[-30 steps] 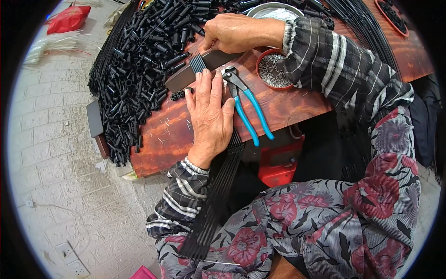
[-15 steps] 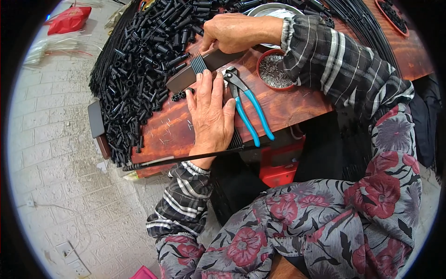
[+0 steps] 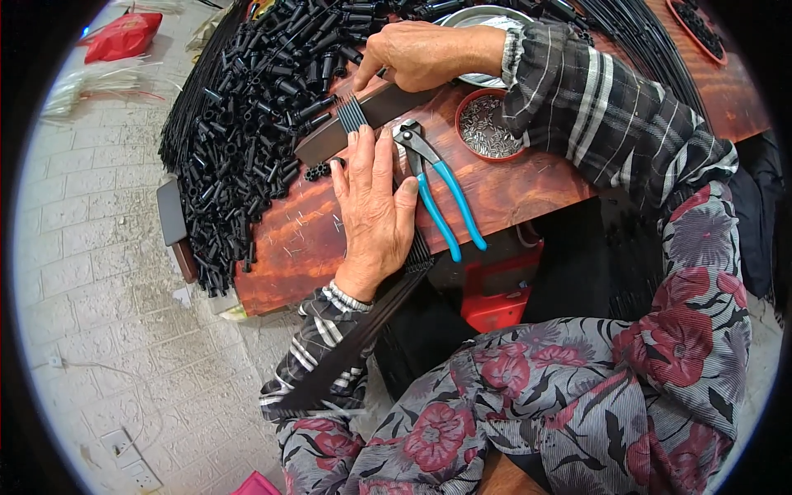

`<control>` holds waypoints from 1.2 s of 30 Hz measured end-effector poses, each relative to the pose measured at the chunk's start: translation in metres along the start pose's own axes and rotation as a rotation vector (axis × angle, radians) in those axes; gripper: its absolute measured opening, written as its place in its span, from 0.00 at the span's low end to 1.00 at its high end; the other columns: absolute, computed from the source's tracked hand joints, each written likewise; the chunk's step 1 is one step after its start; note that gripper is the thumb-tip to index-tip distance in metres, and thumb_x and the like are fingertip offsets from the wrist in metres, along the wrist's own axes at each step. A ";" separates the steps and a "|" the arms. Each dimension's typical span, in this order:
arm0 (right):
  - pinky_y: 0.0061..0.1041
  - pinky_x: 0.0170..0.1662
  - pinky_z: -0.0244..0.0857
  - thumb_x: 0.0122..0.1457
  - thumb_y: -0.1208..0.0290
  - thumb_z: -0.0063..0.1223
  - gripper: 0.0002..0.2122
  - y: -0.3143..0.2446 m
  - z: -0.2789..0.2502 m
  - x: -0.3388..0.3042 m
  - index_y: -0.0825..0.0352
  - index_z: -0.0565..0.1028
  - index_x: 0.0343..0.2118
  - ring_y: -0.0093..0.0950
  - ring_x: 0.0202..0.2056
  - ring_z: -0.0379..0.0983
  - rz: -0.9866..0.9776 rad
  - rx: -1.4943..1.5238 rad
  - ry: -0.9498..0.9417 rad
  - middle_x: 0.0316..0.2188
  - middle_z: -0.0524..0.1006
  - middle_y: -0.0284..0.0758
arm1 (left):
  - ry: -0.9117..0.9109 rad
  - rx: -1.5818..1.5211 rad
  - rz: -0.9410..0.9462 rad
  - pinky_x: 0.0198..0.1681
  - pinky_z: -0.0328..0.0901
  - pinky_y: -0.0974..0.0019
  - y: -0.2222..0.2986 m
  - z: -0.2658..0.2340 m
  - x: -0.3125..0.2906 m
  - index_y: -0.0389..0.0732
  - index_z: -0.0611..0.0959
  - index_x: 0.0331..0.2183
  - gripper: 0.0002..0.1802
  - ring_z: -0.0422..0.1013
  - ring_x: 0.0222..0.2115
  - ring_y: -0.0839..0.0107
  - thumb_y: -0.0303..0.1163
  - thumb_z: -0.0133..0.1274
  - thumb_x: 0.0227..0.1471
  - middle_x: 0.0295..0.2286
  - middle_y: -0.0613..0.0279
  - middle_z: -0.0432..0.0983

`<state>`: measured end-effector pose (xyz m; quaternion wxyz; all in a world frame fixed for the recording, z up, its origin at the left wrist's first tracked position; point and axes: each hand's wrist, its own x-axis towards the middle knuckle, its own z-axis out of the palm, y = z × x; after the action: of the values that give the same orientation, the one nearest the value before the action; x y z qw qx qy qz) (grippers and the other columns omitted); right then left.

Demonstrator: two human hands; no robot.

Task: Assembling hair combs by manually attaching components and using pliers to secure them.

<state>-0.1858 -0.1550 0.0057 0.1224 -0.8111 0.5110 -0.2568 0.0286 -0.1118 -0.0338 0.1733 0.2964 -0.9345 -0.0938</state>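
Left hand (image 3: 371,210) lies flat, fingers straight, thumb spread, over a row of thin black rods (image 3: 352,115), whose tips cross a brown block (image 3: 318,147) at its twelve o'clock. At one o'clock, the right hand (image 3: 419,56) has its index finger extended near those tips, the others curled — whether they grip anything, I cannot tell. Blue-handled pliers (image 3: 424,148) lie at three, a red bowl (image 3: 495,158) of metal pins (image 3: 490,132) at two, heaped black tubes (image 3: 239,148) at ten.

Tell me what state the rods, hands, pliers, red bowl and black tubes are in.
Rods, lined up side by side
Left hand, flat over rods
Right hand, index finger extended
Pliers, lying down, handles apart
Red bowl, uncovered, holding metal bits
Black tubes, heaped loosely
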 end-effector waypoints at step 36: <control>0.35 0.32 0.65 0.40 0.81 0.45 0.24 0.007 0.007 -0.005 0.47 0.72 0.41 0.40 0.31 0.71 -0.116 -0.260 -0.010 0.25 0.74 0.41 | 0.009 0.004 -0.005 0.55 0.36 0.47 0.000 0.004 0.002 0.38 0.60 0.52 0.28 0.45 0.56 0.54 0.38 0.43 0.50 0.53 0.48 0.50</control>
<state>-0.1897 -0.1540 -0.0049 0.0037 -0.8495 0.4918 -0.1908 0.0252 -0.1123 -0.0373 0.1768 0.2995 -0.9331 -0.0910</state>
